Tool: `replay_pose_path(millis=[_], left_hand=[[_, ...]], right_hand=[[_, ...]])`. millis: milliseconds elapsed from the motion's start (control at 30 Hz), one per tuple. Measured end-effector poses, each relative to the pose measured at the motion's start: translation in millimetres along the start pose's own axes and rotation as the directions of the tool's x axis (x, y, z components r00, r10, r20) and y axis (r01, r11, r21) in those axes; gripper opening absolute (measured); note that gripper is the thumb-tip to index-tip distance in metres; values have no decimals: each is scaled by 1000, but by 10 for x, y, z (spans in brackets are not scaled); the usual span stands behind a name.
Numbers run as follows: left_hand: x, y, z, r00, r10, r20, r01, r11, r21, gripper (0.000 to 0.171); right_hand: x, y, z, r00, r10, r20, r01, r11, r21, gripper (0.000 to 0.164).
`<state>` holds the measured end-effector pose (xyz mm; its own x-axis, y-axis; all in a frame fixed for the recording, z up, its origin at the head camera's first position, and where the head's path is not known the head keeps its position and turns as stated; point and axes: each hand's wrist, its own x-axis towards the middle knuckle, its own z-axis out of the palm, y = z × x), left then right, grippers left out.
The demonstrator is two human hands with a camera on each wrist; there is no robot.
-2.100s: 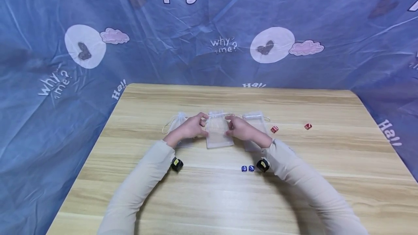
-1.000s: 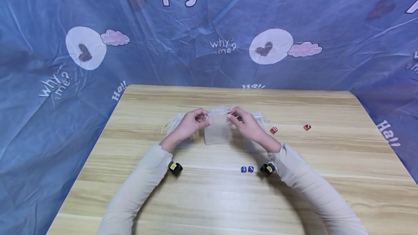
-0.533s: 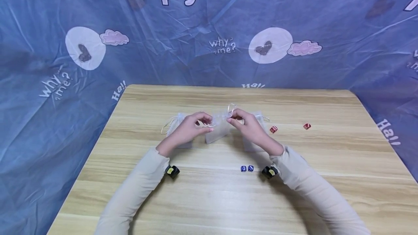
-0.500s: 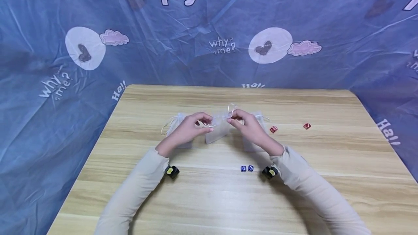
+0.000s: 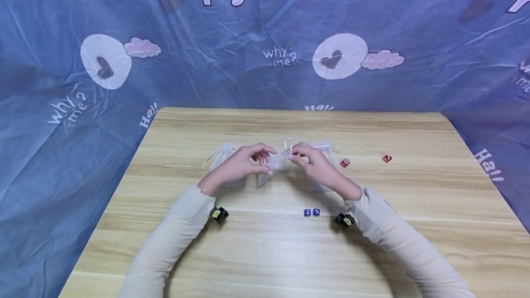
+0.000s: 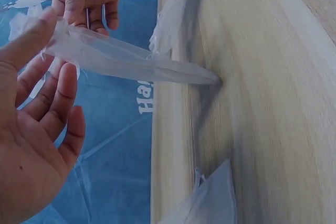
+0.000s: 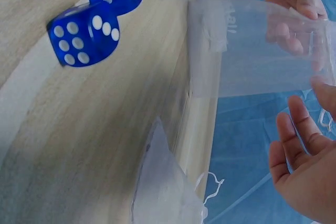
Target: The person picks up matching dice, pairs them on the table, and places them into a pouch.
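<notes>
A sheer white drawstring bag (image 5: 265, 179) is held raised between both hands, its lower end close to the tabletop. My left hand (image 5: 248, 162) holds the bag's mouth at its left side, thumb in front and fingers behind. On the other side my right hand (image 5: 316, 164) pinches the top edge near the drawstring loop. In the left wrist view the bag (image 6: 121, 59) looks narrow, seen edge-on. Through the sheer cloth in the right wrist view, some left fingers (image 7: 283, 38) show. Whether any fingertip sits inside the mouth, I cannot tell.
A second sheer bag (image 5: 223, 155) lies left, partly behind the left hand, and a third bag (image 5: 329, 151) lies right behind the right hand. Two blue dice (image 5: 307, 213) sit nearer. Red dice (image 5: 345, 163) lie to the right on the wooden table (image 5: 265, 252).
The middle bag lay flat with a hand at each side; both hands have lifted and tilted it by its mouth. The left fingers have spread wider apart. The dice and other bags stayed put.
</notes>
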<state>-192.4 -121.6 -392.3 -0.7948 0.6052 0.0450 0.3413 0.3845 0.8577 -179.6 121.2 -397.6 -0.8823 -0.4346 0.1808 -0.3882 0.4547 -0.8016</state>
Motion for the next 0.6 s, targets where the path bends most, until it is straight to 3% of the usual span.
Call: replay_pose_path(millis=[267,600], left_hand=[[15,-12,10,997,21,78,-20,1000,-10,63],[57,-47,47,989,9,145,1,997,-71,79]], right_hand=[[5,16,2,1000,-4,2,4,1000,14,14],[20,-18,33,998,61,-13,-61,998,6,17]])
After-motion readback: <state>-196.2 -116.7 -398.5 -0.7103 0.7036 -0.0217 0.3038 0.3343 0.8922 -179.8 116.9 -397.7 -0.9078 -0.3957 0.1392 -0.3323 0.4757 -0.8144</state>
